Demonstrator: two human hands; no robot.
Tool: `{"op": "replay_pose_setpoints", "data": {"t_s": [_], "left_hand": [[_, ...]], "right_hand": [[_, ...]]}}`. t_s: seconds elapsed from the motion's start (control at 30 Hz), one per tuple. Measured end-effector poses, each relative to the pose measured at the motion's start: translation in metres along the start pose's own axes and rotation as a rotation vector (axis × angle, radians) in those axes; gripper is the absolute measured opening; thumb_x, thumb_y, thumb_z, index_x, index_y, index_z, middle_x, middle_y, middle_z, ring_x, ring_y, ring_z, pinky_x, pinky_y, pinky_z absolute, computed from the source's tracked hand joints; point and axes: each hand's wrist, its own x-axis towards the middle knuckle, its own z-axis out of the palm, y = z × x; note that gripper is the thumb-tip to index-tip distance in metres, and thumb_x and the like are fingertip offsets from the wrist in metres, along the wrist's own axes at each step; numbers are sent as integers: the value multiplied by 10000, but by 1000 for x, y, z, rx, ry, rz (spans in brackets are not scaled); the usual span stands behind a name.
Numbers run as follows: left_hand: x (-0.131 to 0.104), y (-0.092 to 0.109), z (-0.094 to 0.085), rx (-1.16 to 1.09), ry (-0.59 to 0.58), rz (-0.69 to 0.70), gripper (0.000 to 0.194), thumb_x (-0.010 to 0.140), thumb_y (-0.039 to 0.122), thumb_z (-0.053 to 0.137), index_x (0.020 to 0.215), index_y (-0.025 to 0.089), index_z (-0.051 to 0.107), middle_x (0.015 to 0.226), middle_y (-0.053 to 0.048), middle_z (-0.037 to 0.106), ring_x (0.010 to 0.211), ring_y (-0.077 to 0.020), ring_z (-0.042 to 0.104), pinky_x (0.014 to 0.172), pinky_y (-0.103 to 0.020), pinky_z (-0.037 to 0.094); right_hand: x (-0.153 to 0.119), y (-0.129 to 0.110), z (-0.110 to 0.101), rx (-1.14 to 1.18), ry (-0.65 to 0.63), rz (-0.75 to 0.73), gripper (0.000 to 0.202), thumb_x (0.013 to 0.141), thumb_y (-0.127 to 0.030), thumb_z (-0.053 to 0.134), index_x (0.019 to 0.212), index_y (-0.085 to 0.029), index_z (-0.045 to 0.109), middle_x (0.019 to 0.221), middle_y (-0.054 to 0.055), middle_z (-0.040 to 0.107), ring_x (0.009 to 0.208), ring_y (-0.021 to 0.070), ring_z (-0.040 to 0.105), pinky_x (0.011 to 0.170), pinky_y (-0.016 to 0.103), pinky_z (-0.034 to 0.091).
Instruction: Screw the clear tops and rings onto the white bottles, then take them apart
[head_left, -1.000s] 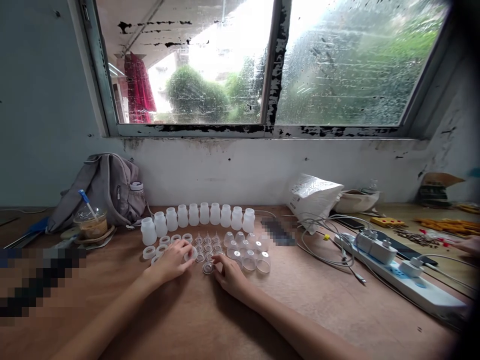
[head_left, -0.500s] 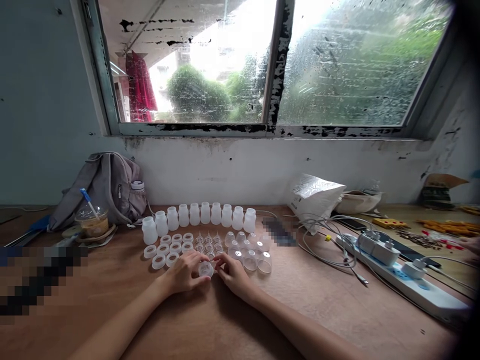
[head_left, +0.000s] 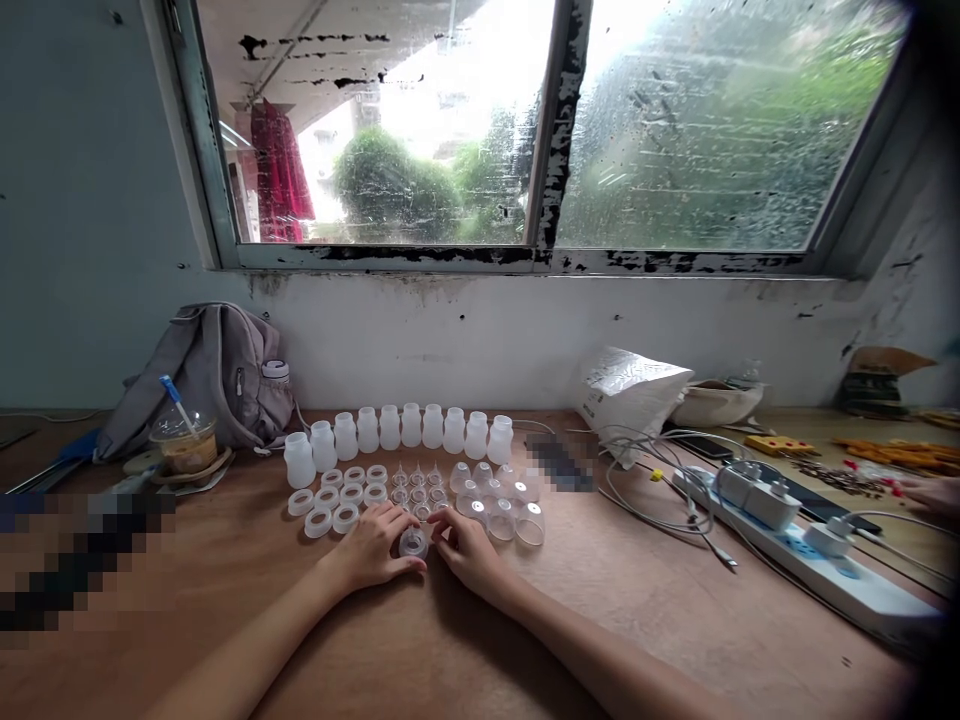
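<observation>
My left hand (head_left: pixel 381 548) curls round a small clear round piece (head_left: pixel 413 543) low over the table, thumb in front of it. Just to its right is my right hand (head_left: pixel 463 548), fingers bent and drawn together; whatever its fingertips may hold is too small to make out. Behind the hands lie white rings (head_left: pixel 317 522) on the left, small clear nipple-shaped parts (head_left: pixel 418 480) in the middle and clear domed caps (head_left: pixel 501 520) on the right. A curved row of frosted bottles (head_left: pixel 389 428) stands farther back.
On the left are a grey backpack (head_left: pixel 217 370) and a cup with a straw (head_left: pixel 187 450). A white power strip (head_left: pixel 817 550), tangled cables (head_left: pixel 637 500) and a silver-white bag (head_left: pixel 634 395) occupy the right. Another person's hand (head_left: pixel 934 492) shows at the right edge.
My left hand and the clear piece have shifted very slightly. At the right edge, the other person's hand has come a little farther into view.
</observation>
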Motion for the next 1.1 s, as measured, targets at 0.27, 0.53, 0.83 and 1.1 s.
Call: {"op": "replay_pose_setpoints", "data": {"t_s": [0.27,0.53,0.83,1.1], "left_hand": [[0,4,-4,-82,46,-15,156,801,332,488,852,195,544,851,-15,585,835,-170,511,786,-292,382],[1,5,1,-219,80,-42,168,845,260,404,821,194,557,824,-20,575,803,-151,505,765,-272,388],[3,26,-3,-770,131,-325,235,844,385,396,836,178,507,719,2,556,651,-121,521,580,-216,399],[4,27,2,-922,207,-370,211,839,362,407,878,178,501,720,-9,555,668,-129,526,625,-242,430]], "right_hand": [[-1,3,2,-28,6,-24,267,680,-45,443,893,-168,549,707,11,603,618,119,542,593,217,419],[-2,5,3,-52,-17,-78,348,649,-3,429,925,-187,532,768,5,586,601,102,518,580,206,414],[-6,-7,6,25,59,-114,127,737,-118,457,837,-191,483,757,-1,542,560,88,466,527,195,388],[1,-3,7,36,167,-1,42,718,-161,472,737,-186,444,596,-43,452,486,84,389,467,192,316]]}}
